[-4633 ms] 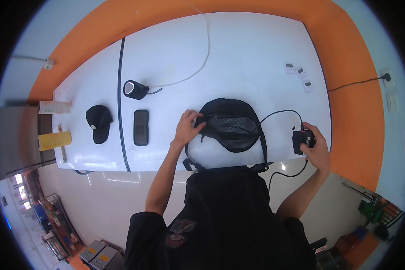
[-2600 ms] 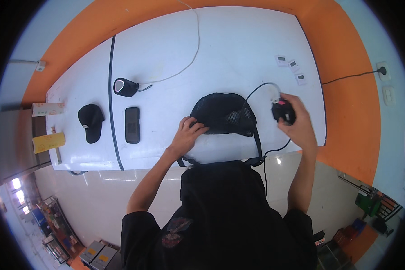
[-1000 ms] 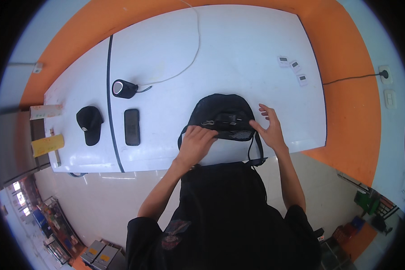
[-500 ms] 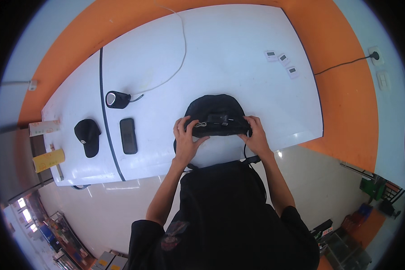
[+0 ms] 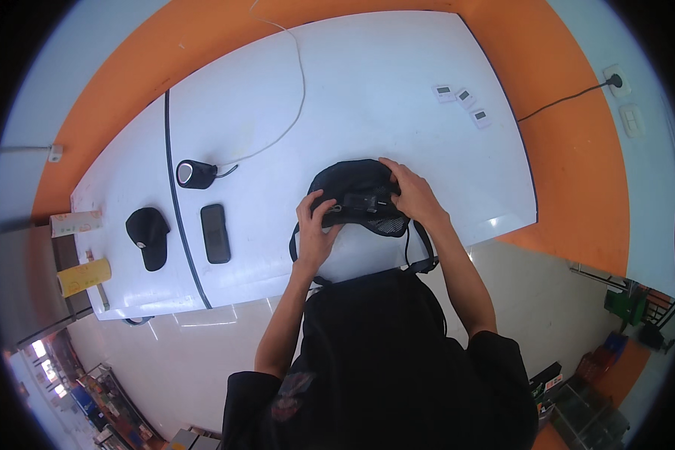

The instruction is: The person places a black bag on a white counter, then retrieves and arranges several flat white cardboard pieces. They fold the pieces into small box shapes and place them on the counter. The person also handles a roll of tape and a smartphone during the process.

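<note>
As the right hand [image 5: 417, 198] moves to the upper right rim of the rounded black mesh-and-fabric bag [image 5: 350, 174], the left hand [image 5: 316, 234] keeps its left rim.

Both half-curled, gripping the rims; bag on white table [image 5: 382, 90], small black boxy device [image 5: 361, 203] in its opening, leaving both hands to the bag. Counts: one bag, device, black cap [image 5: 148, 236], black rectangular slab [image 5: 215, 234], black cylindrical speaker [image 5: 198, 175]; three small white screened gadgets [image 5: 465, 97].
</note>
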Demonstrator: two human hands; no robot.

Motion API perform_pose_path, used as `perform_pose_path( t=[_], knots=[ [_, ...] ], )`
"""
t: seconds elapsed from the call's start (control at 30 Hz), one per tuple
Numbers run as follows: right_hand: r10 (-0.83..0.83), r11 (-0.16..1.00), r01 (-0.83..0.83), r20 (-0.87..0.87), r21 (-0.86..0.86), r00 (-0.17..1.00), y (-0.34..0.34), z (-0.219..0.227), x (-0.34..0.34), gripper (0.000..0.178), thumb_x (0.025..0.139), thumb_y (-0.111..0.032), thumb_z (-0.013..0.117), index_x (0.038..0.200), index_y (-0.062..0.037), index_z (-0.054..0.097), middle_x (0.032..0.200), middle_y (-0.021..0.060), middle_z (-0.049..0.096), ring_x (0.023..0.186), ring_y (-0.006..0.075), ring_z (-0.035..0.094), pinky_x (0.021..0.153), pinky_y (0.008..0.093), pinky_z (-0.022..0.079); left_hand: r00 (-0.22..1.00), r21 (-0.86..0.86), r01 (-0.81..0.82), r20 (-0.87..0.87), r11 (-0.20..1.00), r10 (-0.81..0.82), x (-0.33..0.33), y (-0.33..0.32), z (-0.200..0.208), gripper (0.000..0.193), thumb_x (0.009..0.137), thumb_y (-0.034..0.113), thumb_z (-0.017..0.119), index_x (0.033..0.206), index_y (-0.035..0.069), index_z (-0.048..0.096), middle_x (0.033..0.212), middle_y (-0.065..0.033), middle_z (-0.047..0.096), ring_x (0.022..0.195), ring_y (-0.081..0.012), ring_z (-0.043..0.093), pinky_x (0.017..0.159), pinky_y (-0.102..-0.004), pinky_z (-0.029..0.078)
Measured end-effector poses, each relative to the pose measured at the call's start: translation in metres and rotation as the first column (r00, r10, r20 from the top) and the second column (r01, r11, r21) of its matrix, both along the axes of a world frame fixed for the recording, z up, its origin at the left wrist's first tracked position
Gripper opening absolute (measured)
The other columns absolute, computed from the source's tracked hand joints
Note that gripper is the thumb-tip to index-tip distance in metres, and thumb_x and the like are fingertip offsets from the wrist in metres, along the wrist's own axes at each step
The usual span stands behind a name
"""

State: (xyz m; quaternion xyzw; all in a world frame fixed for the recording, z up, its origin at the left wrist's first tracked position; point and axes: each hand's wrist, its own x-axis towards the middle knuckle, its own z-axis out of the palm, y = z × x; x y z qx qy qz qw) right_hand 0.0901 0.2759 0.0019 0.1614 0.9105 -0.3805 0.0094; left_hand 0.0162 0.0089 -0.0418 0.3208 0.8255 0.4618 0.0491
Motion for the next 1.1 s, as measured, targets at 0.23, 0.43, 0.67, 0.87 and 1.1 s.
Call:
perform_pose_path(
  t=[0.23, 0.43, 0.67, 0.87, 1.1],
  knots=[
    [0.007, 0.997, -0.020, -0.162, -0.080, 0.987, 0.006, 0.011, 0.014, 0.044, 0.087, 0.006, 0.067, 0.130, -0.0033, 0.066, 0.108, 0.0163, 0.071, 0.086, 0.0307, 0.073, 0.080, 0.0390, 0.060, 0.984, -0.083, 0.088, -0.147, 0.993, -0.100, -0.006, 0.015, 0.008, 0.058, 0.077, 0.011, 0.091, 0.130, 0.017, 0.069, 0.154, -0.0133, 0.048, 0.146, -0.0426, 0.040, 0.119, -0.0536, 0.039],
    [0.009, 1.000, -0.019, -0.354, -0.025, 0.935, 0.002, 0.013, 0.029, 0.028, 0.089, 0.002, 0.072, 0.117, -0.0009, 0.072, 0.109, 0.0140, 0.071, 0.087, 0.0256, 0.072, 0.078, 0.0348, 0.059, 0.984, -0.119, 0.019, -0.175, 0.993, -0.040, -0.014, 0.037, 0.014, 0.075, 0.077, 0.017, 0.093, 0.144, 0.011, 0.059, 0.153, -0.0144, 0.049, 0.143, -0.0421, 0.043, 0.119, -0.0537, 0.039],
    [0.169, 0.985, -0.167, -0.461, 0.045, 0.871, -0.052, 0.036, 0.017, 0.032, 0.085, -0.006, 0.080, 0.117, -0.0047, 0.074, 0.115, 0.0101, 0.068, 0.103, 0.0273, 0.068, 0.090, 0.0390, 0.056, 0.980, 0.013, -0.176, 0.092, 0.984, 0.174, -0.012, -0.001, 0.006, 0.099, 0.068, 0.014, 0.100, 0.149, 0.000, 0.046, 0.149, -0.0198, 0.052, 0.136, -0.0380, 0.054, 0.118, -0.0473, 0.042],
    [0.587, 0.787, -0.471, -0.250, 0.398, 0.770, -0.127, 0.008, -0.043, 0.034, 0.083, -0.022, 0.084, 0.113, -0.0086, 0.077, 0.119, 0.0081, 0.069, 0.110, 0.0296, 0.063, 0.099, 0.0461, 0.045, 0.908, -0.067, -0.389, 0.141, 0.919, 0.395, -0.010, -0.055, -0.008, 0.108, 0.069, 0.018, 0.101, 0.155, -0.001, 0.038, 0.152, -0.0199, 0.050, 0.139, -0.0373, 0.052, 0.119, -0.0482, 0.041],
    [0.758, 0.507, -0.735, 0.174, 0.450, 0.629, -0.154, -0.018, -0.101, 0.016, 0.085, -0.021, 0.078, 0.096, -0.0099, 0.080, 0.105, 0.0094, 0.073, 0.108, 0.0295, 0.065, 0.093, 0.0468, 0.045, 0.932, -0.124, -0.334, 0.107, 0.934, 0.347, 0.007, -0.073, -0.011, 0.103, 0.072, 0.015, 0.098, 0.156, 0.002, 0.040, 0.152, -0.0200, 0.051, 0.139, -0.0377, 0.051, 0.118, -0.0488, 0.041]
  ],
)
